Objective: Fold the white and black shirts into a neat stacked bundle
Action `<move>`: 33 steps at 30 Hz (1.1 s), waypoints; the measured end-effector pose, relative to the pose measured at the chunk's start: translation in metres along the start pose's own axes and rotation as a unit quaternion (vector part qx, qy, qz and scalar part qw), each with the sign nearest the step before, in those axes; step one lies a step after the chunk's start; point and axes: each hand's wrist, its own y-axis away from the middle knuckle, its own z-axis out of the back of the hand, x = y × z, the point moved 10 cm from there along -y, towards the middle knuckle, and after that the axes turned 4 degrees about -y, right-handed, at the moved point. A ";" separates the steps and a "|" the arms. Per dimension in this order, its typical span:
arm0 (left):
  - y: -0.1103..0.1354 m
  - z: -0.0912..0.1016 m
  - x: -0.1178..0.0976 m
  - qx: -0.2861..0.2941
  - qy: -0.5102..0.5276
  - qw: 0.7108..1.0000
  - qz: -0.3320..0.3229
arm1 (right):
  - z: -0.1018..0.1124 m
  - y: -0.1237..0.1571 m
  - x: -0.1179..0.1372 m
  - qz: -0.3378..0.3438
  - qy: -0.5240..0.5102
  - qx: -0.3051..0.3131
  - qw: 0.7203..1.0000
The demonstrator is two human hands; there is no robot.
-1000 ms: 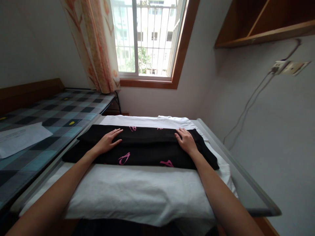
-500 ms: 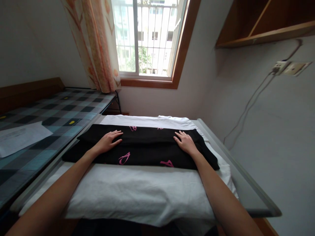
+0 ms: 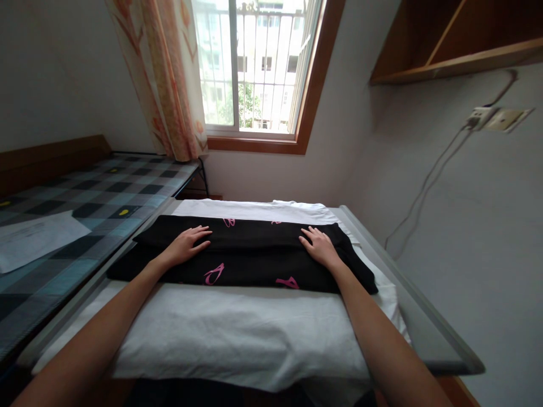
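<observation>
A folded black garment (image 3: pixel 250 254) with pink markings lies across a white cloth (image 3: pixel 237 333) that covers a narrow table. My left hand (image 3: pixel 186 246) rests flat on the garment's left part, fingers stretched out and apart. My right hand (image 3: pixel 320 246) lies flat on its right part, fingers spread too. Neither hand holds anything. Both forearms reach in from the near edge.
The table's grey rim (image 3: pixel 424 316) runs along the right, close to a grey wall. A bed with a checked cover (image 3: pixel 106 198) and a sheet of paper (image 3: pixel 34 237) stands at the left. A window, a curtain and a wooden shelf (image 3: pixel 449 62) are beyond.
Hardly anything differs; both hands stay flat on the black garment, the right hand shifted very slightly to the left.
</observation>
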 end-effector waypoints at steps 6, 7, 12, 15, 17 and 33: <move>0.000 -0.001 0.001 0.004 -0.010 1.000 -0.003 | 0.000 0.001 0.000 -0.003 -0.005 0.004 1.000; 0.000 -0.001 0.001 0.004 -0.011 1.000 -0.003 | 0.000 0.001 0.000 -0.004 -0.006 0.005 1.000; 0.000 0.000 0.001 0.001 -0.010 1.000 -0.004 | 0.001 0.001 0.001 -0.003 -0.008 0.006 1.000; 0.000 0.001 0.000 0.001 -0.010 1.000 -0.002 | 0.002 0.001 0.002 -0.002 -0.008 0.005 1.000; 0.000 0.001 -0.001 0.002 -0.011 1.000 -0.003 | 0.002 0.001 0.002 -0.001 -0.008 0.003 1.000; 0.000 -0.003 0.003 -0.001 -0.019 1.000 -0.015 | 0.001 0.000 0.001 0.008 -0.017 -0.007 1.000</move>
